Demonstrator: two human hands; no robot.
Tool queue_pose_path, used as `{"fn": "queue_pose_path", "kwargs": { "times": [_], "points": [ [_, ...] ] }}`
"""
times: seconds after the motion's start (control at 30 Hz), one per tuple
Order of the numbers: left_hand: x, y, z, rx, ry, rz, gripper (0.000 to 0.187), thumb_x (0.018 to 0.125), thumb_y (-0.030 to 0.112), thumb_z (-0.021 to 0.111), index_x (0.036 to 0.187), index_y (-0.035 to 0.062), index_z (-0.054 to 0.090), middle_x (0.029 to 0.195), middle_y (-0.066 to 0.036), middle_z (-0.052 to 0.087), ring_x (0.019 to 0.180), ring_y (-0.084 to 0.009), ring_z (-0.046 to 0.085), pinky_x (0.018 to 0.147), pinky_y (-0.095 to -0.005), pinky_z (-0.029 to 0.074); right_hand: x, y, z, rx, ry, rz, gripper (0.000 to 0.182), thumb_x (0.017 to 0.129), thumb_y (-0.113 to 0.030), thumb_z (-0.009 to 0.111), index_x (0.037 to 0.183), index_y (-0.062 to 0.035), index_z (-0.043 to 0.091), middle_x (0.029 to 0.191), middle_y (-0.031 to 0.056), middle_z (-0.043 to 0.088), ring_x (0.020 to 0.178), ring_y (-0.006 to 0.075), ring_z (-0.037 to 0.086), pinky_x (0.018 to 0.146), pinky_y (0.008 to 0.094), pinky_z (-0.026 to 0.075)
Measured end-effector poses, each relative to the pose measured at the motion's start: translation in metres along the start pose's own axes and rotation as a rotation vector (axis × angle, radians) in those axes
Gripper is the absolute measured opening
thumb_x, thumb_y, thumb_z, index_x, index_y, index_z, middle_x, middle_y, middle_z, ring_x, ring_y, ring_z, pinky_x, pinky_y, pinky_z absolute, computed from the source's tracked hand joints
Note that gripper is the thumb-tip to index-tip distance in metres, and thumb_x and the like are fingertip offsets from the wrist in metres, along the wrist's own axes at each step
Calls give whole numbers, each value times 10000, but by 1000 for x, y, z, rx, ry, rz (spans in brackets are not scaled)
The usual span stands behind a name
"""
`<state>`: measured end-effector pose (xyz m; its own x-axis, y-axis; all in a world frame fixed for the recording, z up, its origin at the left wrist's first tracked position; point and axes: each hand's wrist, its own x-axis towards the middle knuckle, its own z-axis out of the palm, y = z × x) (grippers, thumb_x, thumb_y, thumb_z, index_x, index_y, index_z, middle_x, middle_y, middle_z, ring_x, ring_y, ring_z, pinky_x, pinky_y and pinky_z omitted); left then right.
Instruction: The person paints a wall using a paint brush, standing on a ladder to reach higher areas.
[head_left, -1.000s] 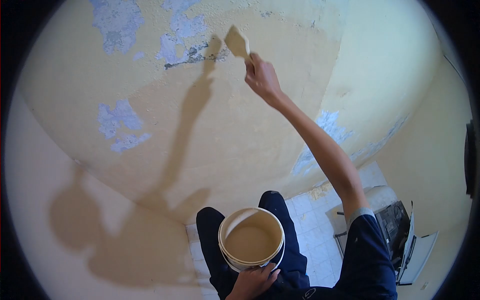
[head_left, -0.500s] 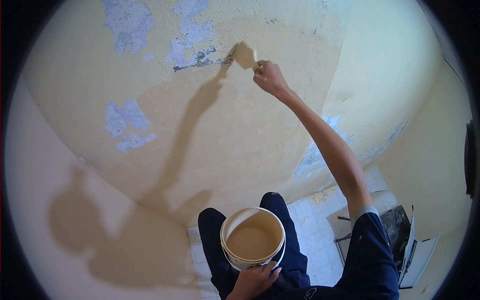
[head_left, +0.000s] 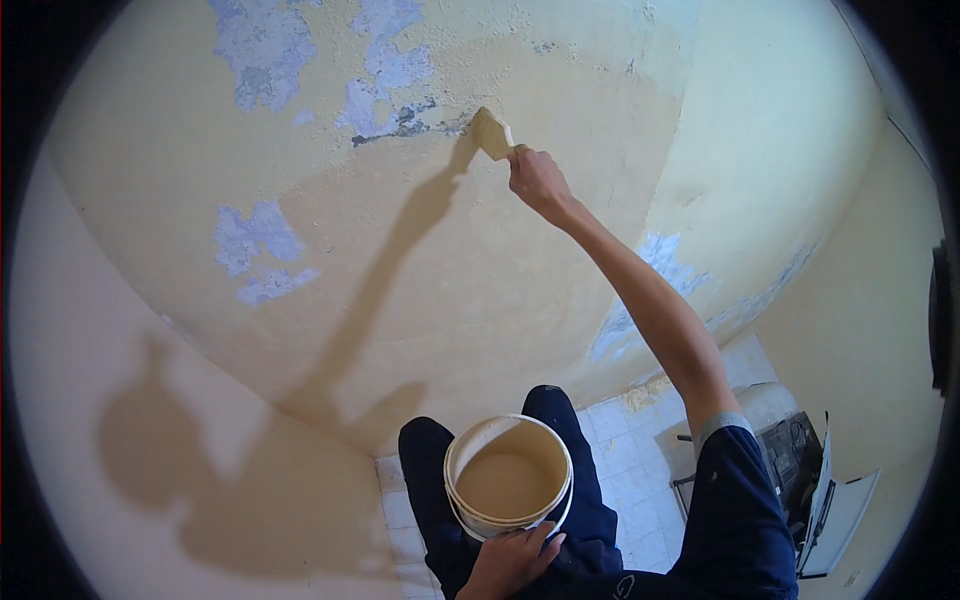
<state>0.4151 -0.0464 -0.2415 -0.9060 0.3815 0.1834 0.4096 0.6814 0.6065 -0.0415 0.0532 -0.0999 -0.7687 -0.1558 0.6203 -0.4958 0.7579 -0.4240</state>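
My right hand [head_left: 538,182] is closed round the handle of a wide brush [head_left: 491,134], whose tip is against the wall [head_left: 450,260] just right of a grey, chipped crack. The wall is beige, with pale bluish peeled patches [head_left: 262,50]. Between my knees stands a white bucket [head_left: 460,505] holding beige liquid [head_left: 508,483]. My left hand [head_left: 508,562] is at the bucket's near rim, with its fingers curled over the rim and handle.
Below on the right, a black object [head_left: 790,455] and white panels [head_left: 845,515] stand on the white tiled floor [head_left: 640,490]. A dark object [head_left: 938,320] is on the wall at the far right. My shadow [head_left: 150,440] falls on the left wall.
My right hand and the brush have moved a little down the wall. My left hand and the bucket have hardly moved.
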Motion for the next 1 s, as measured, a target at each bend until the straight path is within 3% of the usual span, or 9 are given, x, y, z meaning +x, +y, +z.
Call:
{"fn": "queue_pose_path", "kwargs": {
  "times": [0.2, 0.3, 0.53, 0.63, 0.67, 0.73, 0.77, 0.9, 1.0],
  "points": [
    [-9, -4, 4, 66, -109, -49, 220, 859, 279, 616, 933, 73, 591, 757, -124, 657, 688, -253, 662, 595, -353, 530, 17, -8, -25, 246, 233, 40, 207, 889, -161, 471, 905, 24, 562, 747, 284, 601, 752, 459, 587, 662, 516, 466],
    [-4, -2, -1, 61, -66, -4, 233, 855, 291, 619, 927, 71, 594, 736, -125, 655, 664, -256, 662, 588, -357, 532, 28, -3, -15, 102, 248, 38, 204, 898, -173, 463, 933, 11, 544, 748, 279, 603, 753, 457, 588, 662, 520, 466],
    [5, 11, -2, 102, -64, -41, 215, 842, 280, 639, 903, 77, 600, 663, -111, 643, 601, -262, 651, 551, -362, 526, -57, 52, 54, 75, -197, -100, 152, 819, -108, 519, 824, 21, 599, 737, 259, 590, 713, 449, 575, 608, 486, 455],
    [0, 9, 0, 124, 46, -22, 211, 836, 278, 647, 896, 79, 612, 653, -99, 643, 582, -245, 648, 523, -346, 519, -186, 75, 98, 357, -156, 62, 226, 867, -202, 551, 824, 14, 600, 706, 245, 577, 674, 402, 587, 581, 448, 445],
    [-3, 6, 3, 121, 41, -22, 213, 829, 276, 655, 894, 77, 618, 657, -96, 645, 574, -236, 647, 512, -336, 516, -232, 82, 112, 341, -188, 161, 282, 902, -267, 534, 855, 1, 606, 650, 185, 597, 563, 300, 593, 512, 397, 439],
    [-7, 4, 7, 120, 23, -26, 214, 823, 274, 663, 891, 75, 624, 661, -92, 647, 565, -227, 646, 501, -326, 513, -311, 74, 112, 888, -405, 733, 320, 942, -329, 493, 873, -31, 588, 539, -2, 474, 410, 67, 435, 362, 256, 321],
    [-8, 4, 7, 128, 31, -15, 211, 818, 270, 668, 881, 73, 627, 656, -90, 647, 556, -223, 644, 494, -320, 510, -342, 73, 113, 1026, -411, 859, 325, 943, -327, 500, 855, -24, 579, 520, -24, 418, 406, 63, 391, 352, 252, 291],
    [-5, 7, 8, 129, 11, 21, 201, 806, 252, 679, 854, 62, 632, 649, -88, 648, 549, -224, 641, 503, -325, 514, -366, 68, 99, 804, -355, 650, 352, 930, -348, 536, 829, -13, 573, 522, -30, 427, 407, 49, 380, 372, 238, 299],
    [9, 11, 7, 102, 13, 74, 203, 802, 243, 679, 864, 55, 637, 642, -92, 648, 553, -231, 644, 518, -336, 520, -373, 72, 100, 652, -417, 591, 391, 902, -358, 565, 853, 28, 603, 567, 51, 494, 512, 115, 482, 480, 313, 387]
  ]
}}
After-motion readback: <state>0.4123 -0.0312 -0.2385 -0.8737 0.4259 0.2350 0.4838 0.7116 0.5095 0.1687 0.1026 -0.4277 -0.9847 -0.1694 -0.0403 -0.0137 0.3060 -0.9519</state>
